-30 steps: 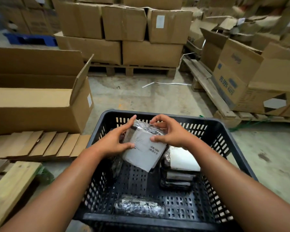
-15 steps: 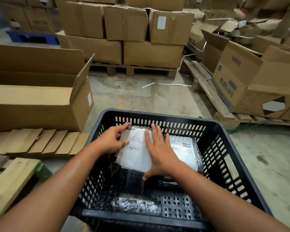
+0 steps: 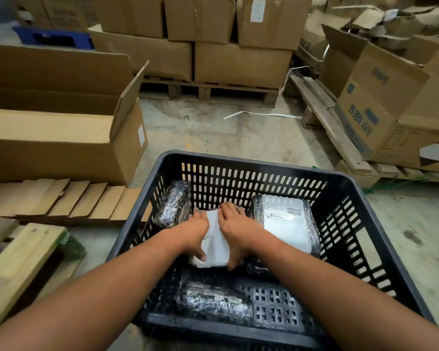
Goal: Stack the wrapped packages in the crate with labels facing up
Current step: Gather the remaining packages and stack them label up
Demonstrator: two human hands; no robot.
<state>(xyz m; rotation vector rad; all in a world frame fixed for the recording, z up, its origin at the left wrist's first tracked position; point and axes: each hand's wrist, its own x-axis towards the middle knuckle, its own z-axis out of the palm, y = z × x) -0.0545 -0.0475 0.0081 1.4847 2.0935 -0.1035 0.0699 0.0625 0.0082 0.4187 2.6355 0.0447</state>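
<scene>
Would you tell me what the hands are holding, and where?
Both hands, left hand and right hand, grip the labelled package by its long side edges, label up, inside the crate.

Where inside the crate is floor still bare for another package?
Bare crate floor lies near right, between the front package and the right wall. Crowded: centre under both hands, the labelled stack far right, a package far left.

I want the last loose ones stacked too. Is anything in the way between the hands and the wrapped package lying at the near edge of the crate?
Nothing visible. Both hands, left and right, press the label-up package; the near package lies uncovered just below them.
</scene>
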